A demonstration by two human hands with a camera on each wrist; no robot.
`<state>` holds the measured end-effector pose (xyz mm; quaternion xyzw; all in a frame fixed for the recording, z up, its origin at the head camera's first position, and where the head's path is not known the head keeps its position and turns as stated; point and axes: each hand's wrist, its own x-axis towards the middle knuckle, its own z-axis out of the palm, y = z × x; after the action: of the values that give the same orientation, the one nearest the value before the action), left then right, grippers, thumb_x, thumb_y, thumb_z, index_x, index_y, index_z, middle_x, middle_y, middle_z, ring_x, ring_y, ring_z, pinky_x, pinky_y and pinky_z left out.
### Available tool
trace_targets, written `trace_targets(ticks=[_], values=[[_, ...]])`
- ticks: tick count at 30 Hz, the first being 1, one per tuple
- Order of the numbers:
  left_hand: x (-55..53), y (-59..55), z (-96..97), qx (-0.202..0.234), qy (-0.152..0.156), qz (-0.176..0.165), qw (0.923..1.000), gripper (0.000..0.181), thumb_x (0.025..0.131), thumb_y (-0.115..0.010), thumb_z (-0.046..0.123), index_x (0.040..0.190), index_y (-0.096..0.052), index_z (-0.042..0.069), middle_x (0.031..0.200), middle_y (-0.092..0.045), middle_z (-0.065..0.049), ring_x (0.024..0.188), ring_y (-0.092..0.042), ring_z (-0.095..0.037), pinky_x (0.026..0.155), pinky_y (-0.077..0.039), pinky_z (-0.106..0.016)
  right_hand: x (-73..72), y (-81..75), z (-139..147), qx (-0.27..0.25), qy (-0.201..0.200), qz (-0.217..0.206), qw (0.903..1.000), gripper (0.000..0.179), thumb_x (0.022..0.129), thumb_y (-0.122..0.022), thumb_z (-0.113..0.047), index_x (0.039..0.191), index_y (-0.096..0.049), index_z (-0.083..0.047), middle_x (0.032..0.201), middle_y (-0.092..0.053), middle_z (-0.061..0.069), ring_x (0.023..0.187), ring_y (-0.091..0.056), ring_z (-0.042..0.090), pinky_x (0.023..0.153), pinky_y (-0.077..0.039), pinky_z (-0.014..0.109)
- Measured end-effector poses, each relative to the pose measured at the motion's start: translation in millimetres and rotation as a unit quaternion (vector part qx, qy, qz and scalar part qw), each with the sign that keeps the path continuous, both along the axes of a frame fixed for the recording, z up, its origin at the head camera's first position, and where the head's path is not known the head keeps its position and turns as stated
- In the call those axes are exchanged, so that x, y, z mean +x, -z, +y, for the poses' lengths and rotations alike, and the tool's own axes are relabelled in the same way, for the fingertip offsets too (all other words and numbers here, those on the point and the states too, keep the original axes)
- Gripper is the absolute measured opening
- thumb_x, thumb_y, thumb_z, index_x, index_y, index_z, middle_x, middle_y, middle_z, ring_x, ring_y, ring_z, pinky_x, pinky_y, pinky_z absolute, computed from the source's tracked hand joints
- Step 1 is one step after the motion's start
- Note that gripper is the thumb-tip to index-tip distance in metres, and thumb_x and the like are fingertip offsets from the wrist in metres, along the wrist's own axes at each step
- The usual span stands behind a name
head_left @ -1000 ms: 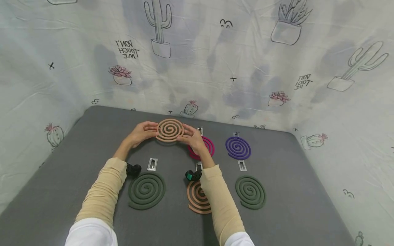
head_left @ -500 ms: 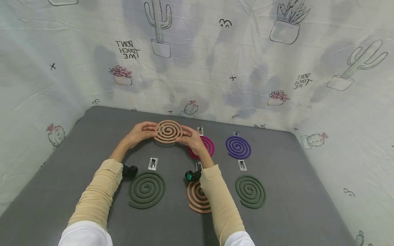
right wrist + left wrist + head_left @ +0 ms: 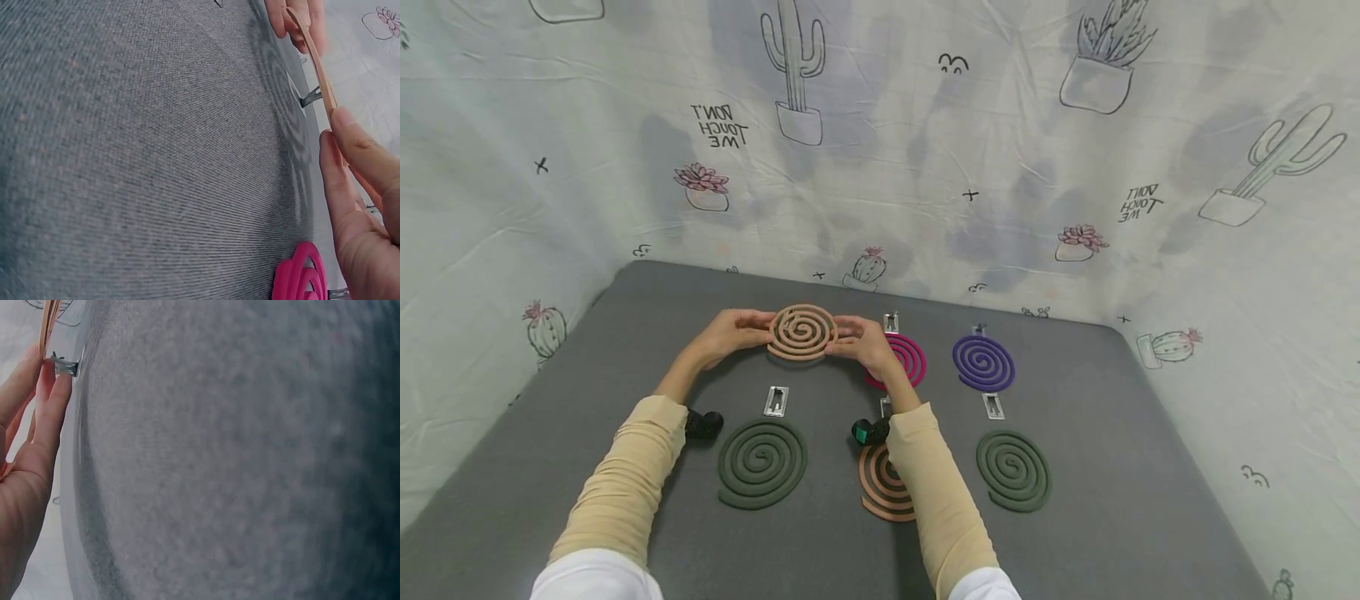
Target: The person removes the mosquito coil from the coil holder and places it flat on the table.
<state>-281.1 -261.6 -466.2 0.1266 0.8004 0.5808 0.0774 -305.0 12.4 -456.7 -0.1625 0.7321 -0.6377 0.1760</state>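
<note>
A tan mosquito coil (image 3: 802, 332) lies flat between both hands, close over the far part of the grey table. My left hand (image 3: 722, 335) pinches its left rim between thumb and fingers. On the opposite rim, my right hand (image 3: 862, 343) pinches it the same way. Both wrist views show the coil edge-on, as a thin tan strip (image 3: 315, 59). A small metal stand (image 3: 310, 97) shows close beneath it in the right wrist view; from the head the coil hides this stand. Behind my right hand, a pink coil (image 3: 912, 360) is partly covered.
A purple coil (image 3: 983, 363) lies right of the pink one. Nearer are two dark green coils (image 3: 762, 464) and another tan coil (image 3: 880, 483), partly under my right forearm. More metal stands (image 3: 777, 402) lie among them. A patterned cloth (image 3: 880, 150) hangs behind the table.
Both hands have shifted the held tan coil a little to the left and slightly nearer. My left forearm has swung outward to the left. The coils on the table stay put.
</note>
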Motion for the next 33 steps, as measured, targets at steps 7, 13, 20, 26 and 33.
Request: trace_targets(ticks=[7,13,20,26,33], values=[[3.9,-2.2,-3.4,0.022,0.003,-0.013,0.9997,0.056,0.091,-0.066,0.008,0.139,-0.043,-0.007,0.133,-0.049,-0.030,0.100,-0.059,-0.004,0.090,-0.053,-0.029,1.3,1.1,-2.4,0.030,-0.009,0.014,0.9994,0.060,0.083,-0.071,0.005,0.138,-0.047,0.000,0.132,-0.050,0.022,0.113,-0.060,0.032,0.086,-0.055,0.033],[5.2,-2.5,-7.1,0.028,0.001,-0.011,0.9996,0.057,0.090,-0.067,0.008,0.140,-0.042,-0.007,0.136,-0.046,-0.030,0.105,-0.060,-0.011,0.090,-0.053,-0.029,0.7,0.5,-4.5,0.039,-0.029,0.044,0.9979,0.068,0.081,-0.072,0.005,0.142,-0.044,-0.005,0.132,-0.051,0.021,0.105,-0.063,0.032,0.083,-0.055,0.033],[-1.2,1.4,-7.1,0.050,0.002,-0.027,0.9984,0.059,0.090,-0.067,0.007,0.141,-0.040,-0.007,0.137,-0.045,-0.030,0.103,-0.059,-0.005,0.088,-0.053,-0.024,-1.8,1.5,-4.3,0.025,-0.035,0.038,0.9984,0.073,0.079,-0.073,0.007,0.143,-0.041,-0.007,0.130,-0.054,0.020,0.105,-0.062,0.029,0.083,-0.055,0.033],[-14.0,2.5,-1.8,0.076,0.019,-0.044,0.9959,0.058,0.091,-0.064,0.004,0.141,-0.038,-0.008,0.137,-0.044,-0.030,0.106,-0.058,-0.007,0.089,-0.052,-0.024,-6.0,4.6,-1.5,0.012,-0.009,0.025,0.9996,0.073,0.078,-0.073,0.009,0.142,-0.044,-0.007,0.116,-0.062,0.022,0.100,-0.064,0.026,0.081,-0.056,0.032],[-24.9,2.1,3.2,0.089,0.028,-0.064,0.9936,0.058,0.091,-0.062,-0.002,0.142,-0.035,-0.010,0.139,-0.041,-0.031,0.109,-0.056,-0.010,0.089,-0.052,-0.022,-7.4,5.0,0.2,-0.008,0.004,0.010,0.9999,0.073,0.078,-0.071,0.012,0.142,-0.042,-0.005,0.117,-0.062,0.024,0.097,-0.064,0.023,0.081,-0.056,0.031]])
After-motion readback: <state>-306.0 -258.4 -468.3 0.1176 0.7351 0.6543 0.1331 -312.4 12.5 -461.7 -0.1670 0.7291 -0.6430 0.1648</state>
